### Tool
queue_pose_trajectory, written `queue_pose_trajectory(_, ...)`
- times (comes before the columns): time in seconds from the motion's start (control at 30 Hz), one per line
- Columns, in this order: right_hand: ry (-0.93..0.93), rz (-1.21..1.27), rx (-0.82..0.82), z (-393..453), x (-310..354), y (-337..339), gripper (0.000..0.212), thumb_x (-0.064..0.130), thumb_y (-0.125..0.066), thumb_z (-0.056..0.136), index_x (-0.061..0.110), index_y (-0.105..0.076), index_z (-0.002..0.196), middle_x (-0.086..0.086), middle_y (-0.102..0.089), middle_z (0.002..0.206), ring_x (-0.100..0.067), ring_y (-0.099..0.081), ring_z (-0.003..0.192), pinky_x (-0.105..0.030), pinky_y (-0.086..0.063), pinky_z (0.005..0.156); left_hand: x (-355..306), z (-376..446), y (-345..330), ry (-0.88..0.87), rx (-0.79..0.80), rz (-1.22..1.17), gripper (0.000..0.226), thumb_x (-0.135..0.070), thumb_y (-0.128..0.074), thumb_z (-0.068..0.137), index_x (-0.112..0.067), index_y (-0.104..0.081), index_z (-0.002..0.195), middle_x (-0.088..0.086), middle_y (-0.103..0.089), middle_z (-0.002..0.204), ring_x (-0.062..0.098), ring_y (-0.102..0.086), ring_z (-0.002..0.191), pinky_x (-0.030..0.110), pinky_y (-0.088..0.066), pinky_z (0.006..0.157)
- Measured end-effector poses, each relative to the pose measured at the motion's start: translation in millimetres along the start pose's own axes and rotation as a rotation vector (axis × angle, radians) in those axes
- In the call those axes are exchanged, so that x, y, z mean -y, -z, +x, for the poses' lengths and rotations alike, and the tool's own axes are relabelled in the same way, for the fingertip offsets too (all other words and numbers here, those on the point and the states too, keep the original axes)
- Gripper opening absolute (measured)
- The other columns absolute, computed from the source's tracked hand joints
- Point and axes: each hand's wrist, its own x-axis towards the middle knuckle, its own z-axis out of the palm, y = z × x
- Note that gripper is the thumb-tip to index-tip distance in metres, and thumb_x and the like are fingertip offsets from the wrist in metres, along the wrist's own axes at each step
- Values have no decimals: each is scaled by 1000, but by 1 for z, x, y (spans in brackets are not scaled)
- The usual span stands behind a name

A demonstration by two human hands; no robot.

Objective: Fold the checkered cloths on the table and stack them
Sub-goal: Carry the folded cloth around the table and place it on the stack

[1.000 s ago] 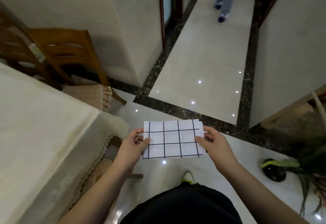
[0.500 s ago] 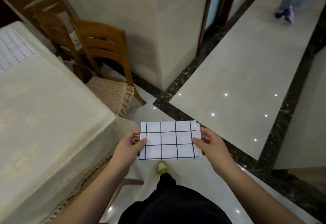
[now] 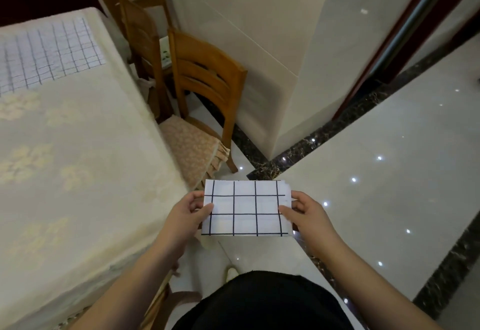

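Observation:
A small folded white cloth with a dark grid (image 3: pixel 246 209) is held flat in the air, just off the table's right corner and over the floor. My left hand (image 3: pixel 188 213) pinches its left edge, thumb on top. My right hand (image 3: pixel 304 213) pinches its right edge the same way. A second checkered cloth (image 3: pixel 46 54) lies spread out flat on the far left part of the table (image 3: pixel 78 174), which wears a cream flowered tablecloth.
A wooden chair with a padded seat (image 3: pixel 200 111) stands at the table's right side, and another chair (image 3: pixel 137 33) behind it. A cream wall corner (image 3: pixel 272 70) juts out behind the chairs. Glossy tiled floor (image 3: pixel 376 174) with dark borders stretches to the right.
The view has swung left toward the table, bringing the spread cloth into sight. The folded cloth stays pinched between both hands in the same way.

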Motion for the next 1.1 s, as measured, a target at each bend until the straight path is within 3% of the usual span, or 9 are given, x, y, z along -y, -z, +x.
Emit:
queue_pose_trajectory(0.13,-11,-37,65,37,24,-12,31,6,-64,91,24,-63,116,0,-74,102,-21,-71,95,-48,-57,85,-12,25,10,-3,-56,-37,20,-12,-62,94,-23,-62,110,5,-74,93,26,-71,89,46,-57,81)
queue_pose_trajectory(0.3,-5,-112,157,93,55,-20,32,7,-65,91,20,-62,119,-2,-74,103,-21,-71,95,-47,-58,84,-23,54,11,29,-157,-101,21,-13,-63,93,-25,-62,111,7,-73,97,26,-70,90,37,-56,72)
queue_pose_trajectory(0.67,6,-302,528,228,126,-45,32,11,-66,90,23,-60,120,1,-72,107,-13,-71,93,-30,-59,79,-48,99,-8,161,-489,-231,16,-11,-60,95,-18,-66,108,4,-74,99,21,-72,89,41,-59,80)
queue_pose_trajectory(1.0,12,-490,804,280,145,-119,31,10,-65,91,25,-59,117,5,-71,106,-8,-70,89,-21,-56,67,-35,95,-1,201,-784,-403,15,-13,-59,95,-21,-64,107,7,-72,97,24,-71,88,46,-59,80)
queue_pose_trajectory(1.1,10,-555,892,283,141,-152,29,7,-66,90,22,-61,115,0,-72,106,-13,-71,90,-25,-58,72,-17,91,10,250,-859,-435,13,-15,-59,95,-21,-64,105,6,-70,100,24,-69,91,47,-58,81)
